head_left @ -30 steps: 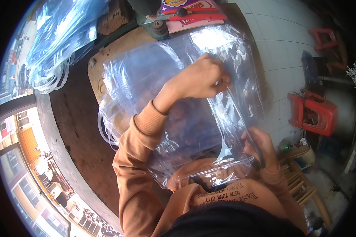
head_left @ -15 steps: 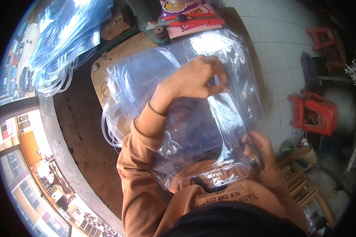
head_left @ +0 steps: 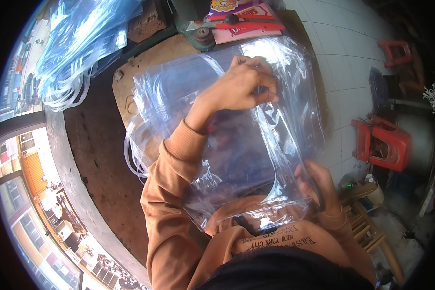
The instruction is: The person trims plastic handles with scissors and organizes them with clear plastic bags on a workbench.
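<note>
A dark, worn work table (head_left: 96, 159) fills the left and middle of the view, its curved edge running down toward the near left. On it lies a brown board (head_left: 150, 63), and on that a stack of clear plastic bags (head_left: 164, 96) spreads from the middle toward the far right. The topmost clear plastic bag (head_left: 246, 159) reaches from the far edge of the stack down to the person's chest, its near end crumpled over the orange sweatshirt (head_left: 174, 227).

At the far left, a heap of clear bags with white tube handles (head_left: 77, 48) rests on the table, well apart from the hands. To the right, on the tiled floor (head_left: 338, 63), stands a red plastic stool (head_left: 384, 142), with a second red stool (head_left: 396, 50) farther off. At the far edge of the table lies a pink printed sheet (head_left: 246, 19) with a red-handled tool (head_left: 246, 24) on it, and just left of them a small round metal part (head_left: 204, 35).

The left hand (head_left: 241, 87) sits on the far part of the top bag, its fingers curled together and pinching the plastic near the bag's upper edge. The right hand (head_left: 314, 183) grips the bag's near right edge, fingers closed around the film.
</note>
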`<action>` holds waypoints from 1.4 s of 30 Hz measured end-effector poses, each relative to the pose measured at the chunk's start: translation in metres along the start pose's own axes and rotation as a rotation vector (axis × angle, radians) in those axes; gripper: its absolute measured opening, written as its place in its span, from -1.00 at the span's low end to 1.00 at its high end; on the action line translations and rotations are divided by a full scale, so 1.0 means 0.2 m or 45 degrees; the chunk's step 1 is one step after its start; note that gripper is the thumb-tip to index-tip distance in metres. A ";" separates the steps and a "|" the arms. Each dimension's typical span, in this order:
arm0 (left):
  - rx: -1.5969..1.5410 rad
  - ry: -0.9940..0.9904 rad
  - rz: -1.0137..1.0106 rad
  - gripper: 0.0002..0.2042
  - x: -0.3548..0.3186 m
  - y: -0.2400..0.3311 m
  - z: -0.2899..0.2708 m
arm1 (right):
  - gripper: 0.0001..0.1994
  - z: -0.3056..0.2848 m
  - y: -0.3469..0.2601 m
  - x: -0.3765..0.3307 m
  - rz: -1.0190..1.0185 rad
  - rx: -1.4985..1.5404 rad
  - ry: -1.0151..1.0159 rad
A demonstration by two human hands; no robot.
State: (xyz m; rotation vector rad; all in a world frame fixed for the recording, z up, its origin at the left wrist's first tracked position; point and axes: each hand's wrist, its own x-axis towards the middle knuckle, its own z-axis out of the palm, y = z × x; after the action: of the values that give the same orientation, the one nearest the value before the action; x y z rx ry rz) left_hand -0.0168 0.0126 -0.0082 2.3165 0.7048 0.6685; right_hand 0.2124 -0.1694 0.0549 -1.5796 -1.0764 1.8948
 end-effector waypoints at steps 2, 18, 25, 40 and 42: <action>-0.014 0.003 0.007 -0.86 0.00 0.00 0.00 | -0.52 0.00 -0.01 0.01 -0.015 -0.008 0.002; -0.045 0.020 -0.023 -0.85 0.01 0.00 0.01 | -0.52 -0.02 0.03 0.02 -0.090 -0.113 0.061; -0.094 -0.025 -0.067 -0.81 0.03 0.02 -0.01 | -0.55 -0.01 0.04 0.00 -0.060 -0.115 0.127; -0.093 -0.015 -0.074 -0.83 0.01 0.01 0.00 | -0.50 0.00 0.00 0.03 -0.053 -0.103 0.040; -0.099 -0.015 -0.072 -0.83 0.01 0.01 0.00 | -0.48 0.00 -0.01 0.03 -0.054 -0.112 0.040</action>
State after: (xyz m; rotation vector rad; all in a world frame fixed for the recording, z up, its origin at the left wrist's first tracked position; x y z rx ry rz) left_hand -0.0143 0.0126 -0.0056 2.2199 0.7234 0.6445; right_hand 0.2110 -0.1638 0.0521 -1.6159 -1.1845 1.8117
